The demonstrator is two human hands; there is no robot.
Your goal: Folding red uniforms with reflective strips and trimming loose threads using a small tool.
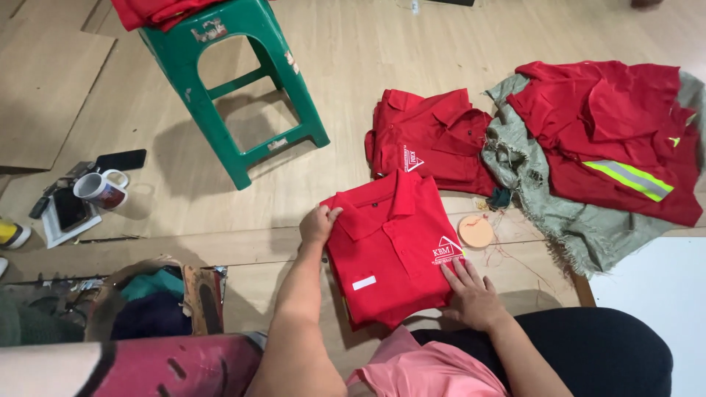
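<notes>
Far left at 9 o'clock: mug (101,189) and dark phone (120,159) on the wooden floor (441,44), well apart from the work. Green plastic stool (234,81) at 11 o'clock, red cloth on top. Centre: folded red polo shirt (388,246) flat on the floor, collar toward 12. Left hand (318,223) at its 9 o'clock edge, fingers curled and pinching the shoulder fold. Right hand (471,292) at 4 o'clock, open, palm flat, pressing the lower corner. Shirt looks light, soft, floppy, not fragile; best held at folded edges with both hands. Second folded red shirt (430,136) at 1 o'clock. Loose red garments (603,132) on grey-green cloth (581,220) at 2 o'clock.
</notes>
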